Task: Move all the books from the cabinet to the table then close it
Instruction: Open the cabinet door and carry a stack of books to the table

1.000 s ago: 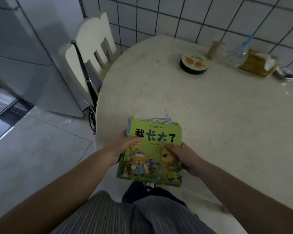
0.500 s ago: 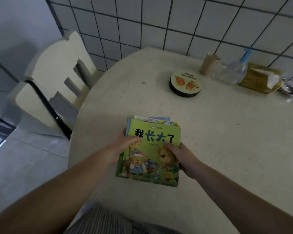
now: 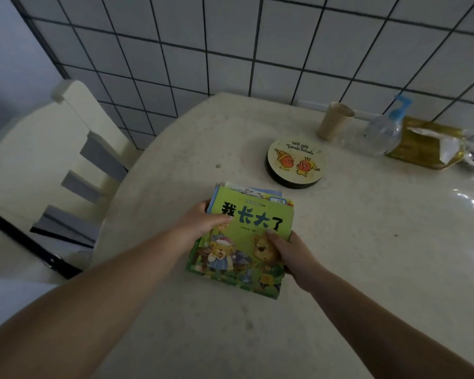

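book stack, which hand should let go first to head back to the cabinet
Hard to call: both grip the book stack over the table. Left hand and right hand look equally placed, and the cabinet is out of view.

Both bare forearms reached in from the frame's lower corners. Left hand [image 3: 200, 224] and right hand [image 3: 290, 251] gripped at centre frame, thumbs on top.

Beneath the green top book [image 3: 246, 236], the lower books [image 3: 253, 193] showed only as slivers, their covers hidden. Both hands' fingers lay out of sight under the stack. The chair [image 3: 39, 165] and table [image 3: 367, 269] ran off the frame's edges.
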`<state>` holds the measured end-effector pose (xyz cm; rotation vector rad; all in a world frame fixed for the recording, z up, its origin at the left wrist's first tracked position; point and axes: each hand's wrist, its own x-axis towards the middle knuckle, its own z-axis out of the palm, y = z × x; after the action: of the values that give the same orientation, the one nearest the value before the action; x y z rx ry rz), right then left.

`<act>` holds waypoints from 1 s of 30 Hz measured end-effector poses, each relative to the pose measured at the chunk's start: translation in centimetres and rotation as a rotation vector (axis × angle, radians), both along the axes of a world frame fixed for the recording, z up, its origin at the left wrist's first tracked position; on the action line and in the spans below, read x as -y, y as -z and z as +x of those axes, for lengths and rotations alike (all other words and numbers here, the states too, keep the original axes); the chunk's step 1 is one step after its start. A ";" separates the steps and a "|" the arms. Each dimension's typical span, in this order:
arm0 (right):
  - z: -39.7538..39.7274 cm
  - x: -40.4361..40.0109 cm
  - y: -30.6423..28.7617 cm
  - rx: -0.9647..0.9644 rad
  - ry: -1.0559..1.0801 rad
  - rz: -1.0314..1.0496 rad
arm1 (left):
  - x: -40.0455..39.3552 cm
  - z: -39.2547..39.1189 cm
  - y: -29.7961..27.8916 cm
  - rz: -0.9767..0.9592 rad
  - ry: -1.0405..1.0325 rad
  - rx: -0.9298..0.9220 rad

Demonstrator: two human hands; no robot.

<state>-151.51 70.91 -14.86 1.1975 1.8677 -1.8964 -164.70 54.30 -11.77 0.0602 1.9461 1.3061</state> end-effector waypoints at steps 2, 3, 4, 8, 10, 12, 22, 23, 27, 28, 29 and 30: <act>-0.8 -0.4 0.1 0.003 0.003 0.026 | -0.5 -0.9 0.4 -0.004 -0.015 -0.006; -1.4 -0.8 0.2 0.002 0.008 0.045 | -0.9 -1.4 0.7 -0.001 -0.020 -0.004; -1.6 -0.9 0.2 -0.001 0.006 0.068 | -1.0 -1.6 0.9 0.000 -0.024 -0.001; -2.4 -1.6 0.5 0.011 -0.087 0.237 | -1.6 -2.1 1.3 -0.005 -0.019 0.020; -2.5 -2.1 0.4 0.060 -0.196 0.395 | -1.8 -2.2 1.6 -0.014 -0.012 0.024; -2.6 -2.7 0.6 0.137 -0.299 0.533 | -1.9 -2.3 1.8 -0.025 -0.011 0.021; -2.8 -2.9 -0.2 0.159 -0.282 0.511 | -1.7 -1.9 1.8 -0.043 -0.044 0.001; -2.6 -2.8 -0.4 0.142 -0.254 0.486 | -1.5 -1.8 1.8 -0.049 -0.050 -0.005; -1.1 -2.1 -1.4 0.087 -0.173 0.452 | -0.2 -0.7 1.6 -0.067 -0.076 -0.040; -0.6 -1.8 -1.8 0.068 -0.161 0.471 | 0.2 -0.3 1.3 -0.080 -0.095 -0.072; 0.0 -1.5 -2.2 0.044 -0.148 0.491 | 0.6 0.2 1.1 -0.098 -0.111 -0.118; 0.7 -1.1 -2.6 0.017 -0.130 0.509 | 1.0 0.7 0.7 -0.106 -0.116 -0.175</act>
<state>-150.83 72.03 -12.29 1.1746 2.4397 -1.3781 -163.99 53.26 -12.50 0.0096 2.1933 1.3064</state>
